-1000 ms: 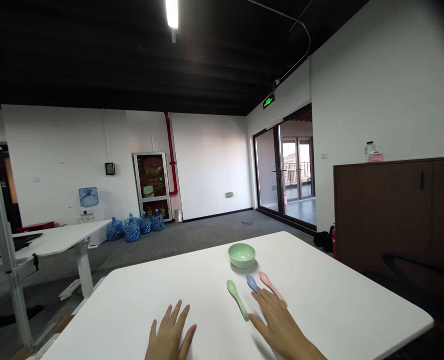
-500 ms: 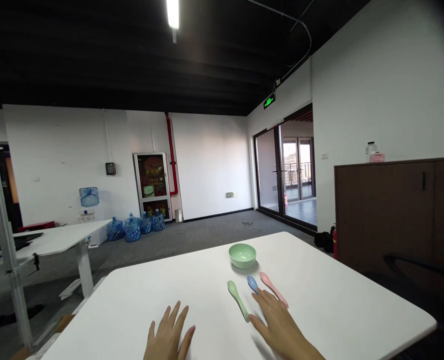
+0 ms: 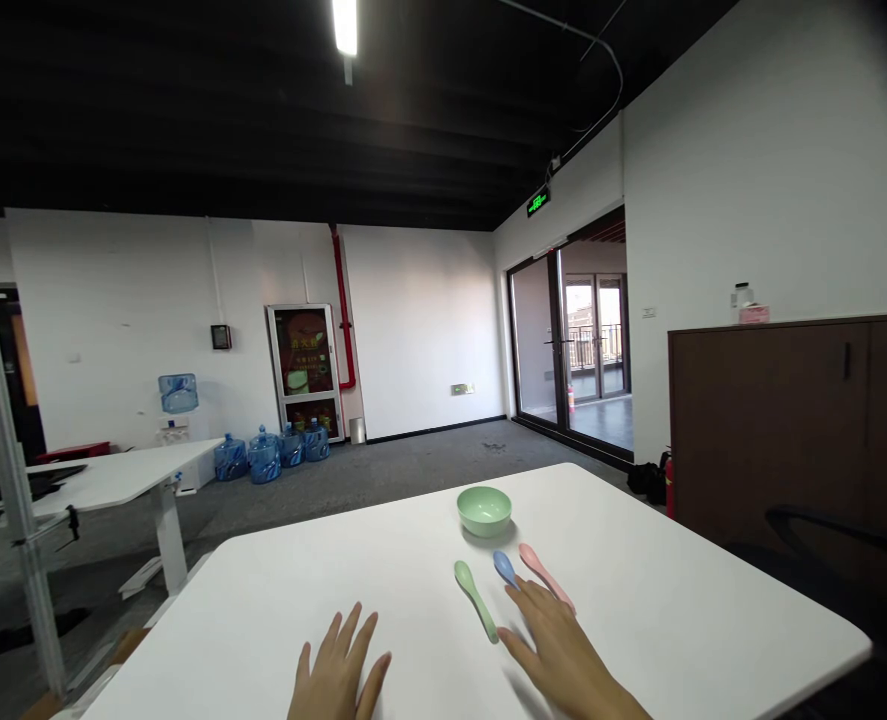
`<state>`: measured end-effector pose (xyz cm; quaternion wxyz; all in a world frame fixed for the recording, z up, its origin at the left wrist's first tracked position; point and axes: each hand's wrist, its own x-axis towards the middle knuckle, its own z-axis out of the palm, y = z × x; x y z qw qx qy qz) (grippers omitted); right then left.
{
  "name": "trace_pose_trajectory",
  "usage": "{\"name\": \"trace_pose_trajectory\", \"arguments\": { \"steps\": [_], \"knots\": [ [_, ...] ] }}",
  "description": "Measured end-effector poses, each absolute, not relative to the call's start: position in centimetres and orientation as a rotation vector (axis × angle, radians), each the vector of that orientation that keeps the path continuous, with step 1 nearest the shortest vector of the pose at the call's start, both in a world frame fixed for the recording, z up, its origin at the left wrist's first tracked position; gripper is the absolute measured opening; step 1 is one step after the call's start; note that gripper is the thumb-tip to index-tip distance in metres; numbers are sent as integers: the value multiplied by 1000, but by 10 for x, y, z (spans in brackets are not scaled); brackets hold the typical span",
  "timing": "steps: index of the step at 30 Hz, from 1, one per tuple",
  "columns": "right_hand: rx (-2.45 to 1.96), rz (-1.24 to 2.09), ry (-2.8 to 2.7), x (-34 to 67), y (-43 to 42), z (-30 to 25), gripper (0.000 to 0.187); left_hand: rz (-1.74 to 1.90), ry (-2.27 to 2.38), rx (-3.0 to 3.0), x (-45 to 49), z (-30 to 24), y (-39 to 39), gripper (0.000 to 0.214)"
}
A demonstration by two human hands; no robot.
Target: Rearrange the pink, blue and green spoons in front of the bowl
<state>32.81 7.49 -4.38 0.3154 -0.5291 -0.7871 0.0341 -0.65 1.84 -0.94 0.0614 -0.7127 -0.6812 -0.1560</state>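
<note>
right grip (image 3: 559, 655) is spread flat, its fingers over the handle of a blue spoon (image 3: 504, 567). a pink spoon (image 3: 540, 575) and a green spoon (image 3: 476, 600) lie just beside it, right of the middle of the worktop (image 3: 278, 610). left grip (image 3: 338, 668) is spread too, near the front edge. the spoons look like light, stiff, smooth plastic and may slip, so the handle is the best place to hold. the blue handle is hidden, so it is hard to tell if the grip touches it.

Hands (image 3: 336, 665), two; spoons (image 3: 475, 600), three; bowl (image 3: 483, 510), one; water jugs (image 3: 264, 458), four
</note>
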Motion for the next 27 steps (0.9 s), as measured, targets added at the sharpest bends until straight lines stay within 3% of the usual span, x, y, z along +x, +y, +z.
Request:
{"name": "trace_pose_trajectory", "arguments": {
  "steps": [16,27],
  "knots": [
    [-1469,168,-2100,328,76,-44,59,-508,-2040,-2149,-8,-12,18,53],
    [-1404,111,-2062,329,76,-48,56,-342,-2102,-2137,3,5,11,54]
  ]
}}
